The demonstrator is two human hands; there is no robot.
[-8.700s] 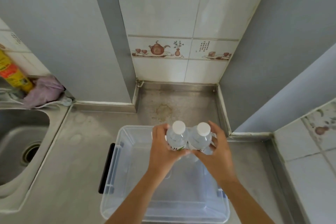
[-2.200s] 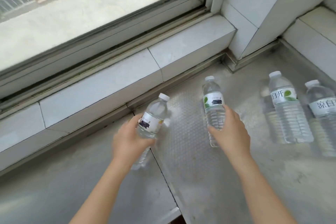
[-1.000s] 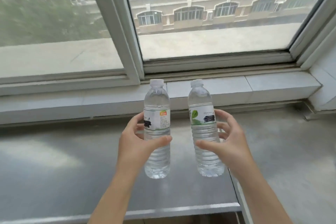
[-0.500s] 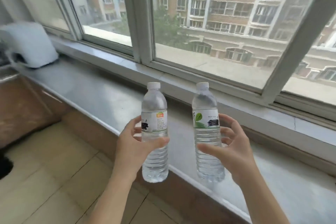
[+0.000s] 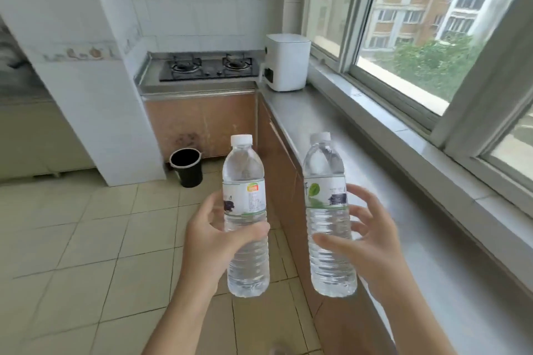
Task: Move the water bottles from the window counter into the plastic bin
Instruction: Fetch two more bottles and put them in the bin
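My left hand [image 5: 210, 242] grips a clear water bottle [image 5: 245, 204] with a white cap, held upright over the tiled floor. My right hand [image 5: 372, 245] holds a second clear water bottle [image 5: 327, 210] with a green leaf label, also upright, just left of the window counter's [image 5: 403, 210] front edge. Both bottles are in the air, side by side, a hand's width apart. The plastic bin is out of view.
The steel counter runs along the window [image 5: 432, 37] to a white appliance [image 5: 287, 65] in the corner. A gas hob [image 5: 209, 66] sits at the back. A black bucket [image 5: 186, 167] stands on the floor by a white pillar [image 5: 95, 95].
My view has swung left, away from the window towards the hob and floor. Both hands keep their bottles upright in the same grip.
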